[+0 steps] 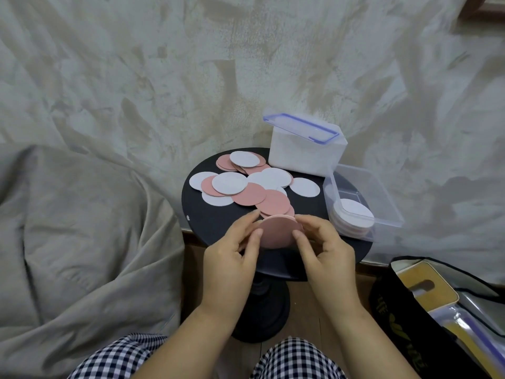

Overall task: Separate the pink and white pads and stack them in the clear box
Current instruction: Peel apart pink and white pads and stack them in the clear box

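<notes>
My left hand (235, 250) and my right hand (325, 250) together pinch one round pink pad (277, 232) by its two sides, held upright above the front of the small round black table (216, 225). Behind it lies a loose pile of pink pads (250, 195) and white pads (228, 183) overlapping on the tabletop. The clear box (382, 195) stands at the table's right edge and holds a stack of pads with a white pad (355, 212) on top.
A white box with a blue-rimmed clear lid (306, 149) stands at the table's back right. Beige blanket (82, 214) covers the left and back. A black bag (437, 310) lies on the floor at the right. My checked trousers show at the bottom.
</notes>
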Available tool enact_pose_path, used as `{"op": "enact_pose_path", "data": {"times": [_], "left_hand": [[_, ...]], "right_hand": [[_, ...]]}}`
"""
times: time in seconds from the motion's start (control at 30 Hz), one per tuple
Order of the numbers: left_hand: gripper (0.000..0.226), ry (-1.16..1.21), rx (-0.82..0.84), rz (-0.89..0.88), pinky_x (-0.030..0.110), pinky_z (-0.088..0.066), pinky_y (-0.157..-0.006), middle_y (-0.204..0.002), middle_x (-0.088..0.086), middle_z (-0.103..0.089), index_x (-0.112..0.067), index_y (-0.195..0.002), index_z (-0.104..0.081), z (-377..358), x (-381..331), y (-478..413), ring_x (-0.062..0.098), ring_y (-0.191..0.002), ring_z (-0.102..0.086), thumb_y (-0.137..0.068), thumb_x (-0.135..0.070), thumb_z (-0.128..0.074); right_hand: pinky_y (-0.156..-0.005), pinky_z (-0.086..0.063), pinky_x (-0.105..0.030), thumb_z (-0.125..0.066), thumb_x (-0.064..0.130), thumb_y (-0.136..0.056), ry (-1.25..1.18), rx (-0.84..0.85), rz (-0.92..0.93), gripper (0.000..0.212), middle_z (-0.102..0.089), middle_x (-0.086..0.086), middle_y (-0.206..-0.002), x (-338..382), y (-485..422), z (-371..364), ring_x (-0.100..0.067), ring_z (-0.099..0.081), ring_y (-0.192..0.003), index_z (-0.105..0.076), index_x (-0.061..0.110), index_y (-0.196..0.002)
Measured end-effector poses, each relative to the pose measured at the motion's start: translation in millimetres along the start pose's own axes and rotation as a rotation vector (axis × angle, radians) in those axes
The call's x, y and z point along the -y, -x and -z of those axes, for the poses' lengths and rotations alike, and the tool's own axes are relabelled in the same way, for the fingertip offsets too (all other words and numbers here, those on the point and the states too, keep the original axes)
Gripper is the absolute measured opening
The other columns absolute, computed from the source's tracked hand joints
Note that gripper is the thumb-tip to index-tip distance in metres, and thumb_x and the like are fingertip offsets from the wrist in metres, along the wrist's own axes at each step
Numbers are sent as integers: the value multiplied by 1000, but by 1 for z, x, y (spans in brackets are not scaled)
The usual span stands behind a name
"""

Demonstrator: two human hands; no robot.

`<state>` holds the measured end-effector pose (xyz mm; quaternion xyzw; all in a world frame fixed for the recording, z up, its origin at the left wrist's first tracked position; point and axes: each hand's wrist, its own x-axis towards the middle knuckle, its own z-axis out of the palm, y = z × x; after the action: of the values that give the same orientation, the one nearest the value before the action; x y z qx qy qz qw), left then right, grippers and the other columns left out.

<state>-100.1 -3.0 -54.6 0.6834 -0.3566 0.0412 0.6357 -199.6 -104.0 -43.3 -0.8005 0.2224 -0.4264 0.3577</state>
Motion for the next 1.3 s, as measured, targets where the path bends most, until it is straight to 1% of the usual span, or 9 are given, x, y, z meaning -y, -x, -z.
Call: {"op": "enact_pose_path", "data": {"times": [0.13, 0.23, 0.47, 0.6, 0.73, 0.83, 1.03, 1.17, 1.3], "left_hand": [[24, -57, -40, -70, 16, -49, -86, -100, -12, -69, -17, -105, -71, -1, 6, 0, -3, -94, -63, -82, -14, -64], [26, -109, -39, -115, 16, -49, -86, -98, -9, -69, -12, -105, -70, -2, 7, -1, -1, -93, -62, -81, -14, -62], [24, -22, -89, -68, 10, -48, -81, -96, -17, -68, -20, -103, -70, -1, 4, 2, -4, -90, -63, -81, -13, -65], [19, -22, -71, -53, 16, -51, -80, -93, -11, -71, -18, -99, -72, -2, 6, 5, -1, -87, -65, -82, -12, -67], [22, -46, -106, -67, 14, -50, -82, -94, -9, -70, -17, -98, -71, -1, 6, 5, -2, -89, -65, -79, -7, -70], [20, -53, -94, -78, 14, -49, -81, -92, -8, -70, -16, -97, -72, 0, 6, 5, 0, -89, -64, -79, -6, -70], [20, -29, -67, -73, 10, -48, -75, -89, -10, -69, -17, -94, -71, 2, 0, 1, 0, -85, -64, -80, -2, -69], [21, -26, -58, -62, 15, -50, -75, -89, -10, -69, -19, -93, -70, 1, 3, 2, 2, -86, -64, -80, -4, -68], [26, -33, -50, -45, 12, -48, -74, -89, -13, -68, -24, -92, -68, 0, 3, 2, 2, -84, -64, -79, -1, -69]], "right_hand": [[-81, -44, -6, -64, 3, -84, 19, -57, 16, 38, -64, 23, -100, -3, 2, -2, 6, -61, -94, -61, 36, -102], [-82, -43, -5, -64, 4, -84, 15, -66, 7, 36, -64, 20, -102, -3, 5, -5, 7, -60, -96, -62, 31, -108], [-81, -43, -3, -65, 4, -83, -12, -106, 14, 39, -62, 27, -99, 3, 7, -3, 11, -61, -93, -61, 33, -108], [-78, -44, -3, -66, 3, -82, -27, -114, -14, 36, -62, 28, -95, 0, 8, -6, 12, -61, -89, -62, 32, -104], [-85, -44, -5, -66, 0, -81, -22, -162, 43, 31, -66, 9, -106, -3, 9, -11, 6, -59, -102, -67, 18, -107], [-82, -43, -4, -66, -3, -80, 18, -202, 85, 27, -65, 3, -101, -5, 9, -14, 6, -58, -99, -70, 11, -103], [-77, -43, -4, -67, 0, -80, 14, -170, 81, 32, -62, 20, -94, -1, 5, -7, 6, -60, -90, -66, 25, -101], [-77, -43, -5, -67, -1, -80, 20, -150, 94, 32, -63, 17, -93, -3, 5, -6, 5, -60, -90, -66, 24, -101], [-76, -45, -8, -68, 1, -80, -14, -123, 53, 33, -66, 14, -93, -4, 5, -3, 1, -62, -89, -66, 27, -101]]}}
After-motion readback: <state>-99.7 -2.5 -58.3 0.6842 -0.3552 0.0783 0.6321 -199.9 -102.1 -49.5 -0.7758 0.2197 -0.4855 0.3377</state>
